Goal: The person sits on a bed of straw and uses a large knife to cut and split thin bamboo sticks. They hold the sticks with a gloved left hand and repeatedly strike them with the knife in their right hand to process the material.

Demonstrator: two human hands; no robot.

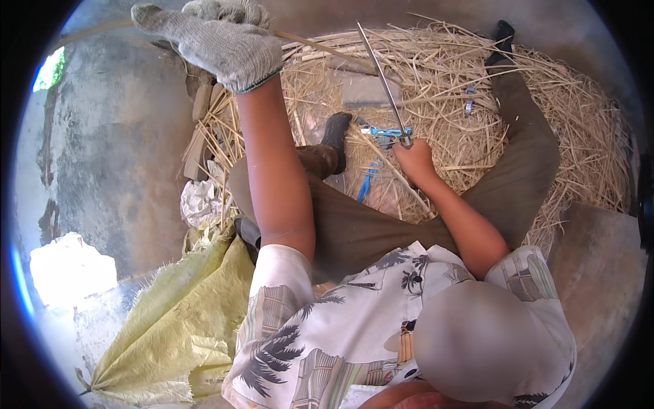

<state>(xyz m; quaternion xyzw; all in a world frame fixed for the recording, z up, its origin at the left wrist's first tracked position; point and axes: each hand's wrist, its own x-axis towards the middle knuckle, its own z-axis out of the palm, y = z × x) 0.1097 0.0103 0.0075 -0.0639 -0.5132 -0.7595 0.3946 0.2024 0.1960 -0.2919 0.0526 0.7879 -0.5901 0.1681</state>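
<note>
My left hand (218, 48) wears a grey knitted glove and is raised at the upper left. Its fingers are closed round a long thin strip of cane or bamboo (320, 46), whose end runs out to the right towards the blade. In my bare right hand (414, 162), low over the middle, is the handle of a long narrow knife (383, 78). The blade points up and away, its upper part close to the strip; whether they touch I cannot tell. Beneath the knife, a grey block (364, 91) lies among straw-coloured strips (449, 82).
My outstretched legs (524, 143) frame the heap of strips on the floor. Blue plastic scraps (368, 180) lie near my right hand. To the left are a yellow-green woven sack (170, 307), a crumpled whitish bag (201, 203) and wooden pieces (196, 151) by the wall (116, 150).
</note>
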